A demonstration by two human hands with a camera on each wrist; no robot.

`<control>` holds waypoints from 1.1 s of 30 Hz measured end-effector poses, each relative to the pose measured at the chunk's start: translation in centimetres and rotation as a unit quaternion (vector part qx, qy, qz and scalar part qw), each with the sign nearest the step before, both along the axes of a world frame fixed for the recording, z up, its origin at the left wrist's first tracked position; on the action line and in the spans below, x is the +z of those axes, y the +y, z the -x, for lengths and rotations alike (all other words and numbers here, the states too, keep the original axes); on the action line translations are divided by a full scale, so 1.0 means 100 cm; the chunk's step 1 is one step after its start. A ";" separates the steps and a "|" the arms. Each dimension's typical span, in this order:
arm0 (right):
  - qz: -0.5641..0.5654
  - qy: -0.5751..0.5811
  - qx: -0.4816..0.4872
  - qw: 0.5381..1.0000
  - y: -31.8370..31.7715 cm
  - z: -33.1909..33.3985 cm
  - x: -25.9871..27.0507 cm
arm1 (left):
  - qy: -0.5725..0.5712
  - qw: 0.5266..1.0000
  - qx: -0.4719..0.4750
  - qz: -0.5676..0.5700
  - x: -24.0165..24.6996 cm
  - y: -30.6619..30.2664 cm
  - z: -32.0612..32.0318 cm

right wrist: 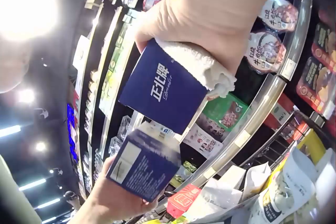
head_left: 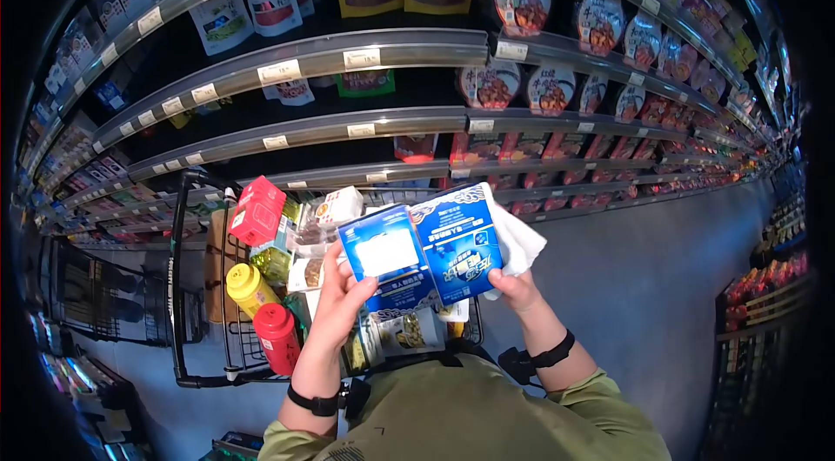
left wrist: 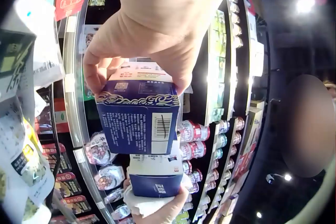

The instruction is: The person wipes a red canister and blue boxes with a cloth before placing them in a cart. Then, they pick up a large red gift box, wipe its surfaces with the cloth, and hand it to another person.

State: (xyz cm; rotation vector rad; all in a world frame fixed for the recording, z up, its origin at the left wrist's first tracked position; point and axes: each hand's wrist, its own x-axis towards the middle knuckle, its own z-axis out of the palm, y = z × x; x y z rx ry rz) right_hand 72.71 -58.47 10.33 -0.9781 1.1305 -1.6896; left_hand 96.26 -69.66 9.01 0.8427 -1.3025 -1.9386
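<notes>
Both hands hold blue printed boxes close together over the shopping cart. My left hand (head_left: 335, 297) grips one blue box (head_left: 383, 287), with the thumb on its front edge and fingers round the far side. That box has a bright white patch on top, and a barcode shows on its end in the left wrist view. In my right hand (head_left: 519, 291) is a second blue box (head_left: 465, 265), gripped at its right side. A crumpled white tissue (right wrist: 202, 69) is bunched between the right palm and that box. The two boxes overlap in the head view.
The black wire cart (head_left: 178, 287) holds a red bottle (head_left: 278, 344), a yellow bottle (head_left: 250, 290), a red carton (head_left: 257, 210) and several packs. Store shelves (head_left: 287, 70) with pouches and bowls rise ahead. Grey floor (head_left: 635, 261) extends to the right.
</notes>
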 end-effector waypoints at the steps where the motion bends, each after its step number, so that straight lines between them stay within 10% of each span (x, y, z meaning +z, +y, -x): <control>1: -0.004 -0.042 0.007 0.999 0.004 -0.001 -0.009 | 0.007 1.000 0.003 -0.003 0.001 0.000 0.006; 8: -0.106 -0.166 -0.042 0.979 0.039 0.012 -0.042 | 0.047 0.997 -0.042 -0.034 -0.003 0.001 0.017; 16: -0.227 -0.342 0.048 0.910 0.022 0.068 -0.007 | -0.136 0.897 -0.102 0.407 0.017 -0.031 -0.006; 20: -0.258 -0.317 0.016 0.912 0.020 0.076 -0.005 | -0.226 0.918 -0.153 0.287 0.010 -0.030 -0.001; 23: -0.316 -0.303 -0.017 0.899 0.023 0.077 -0.004 | -0.235 0.965 -0.111 -0.032 -0.046 -0.028 0.003; 33: -0.384 -0.205 0.021 0.900 0.013 0.072 -0.025 | -0.544 0.742 -0.196 0.338 -0.037 0.008 0.034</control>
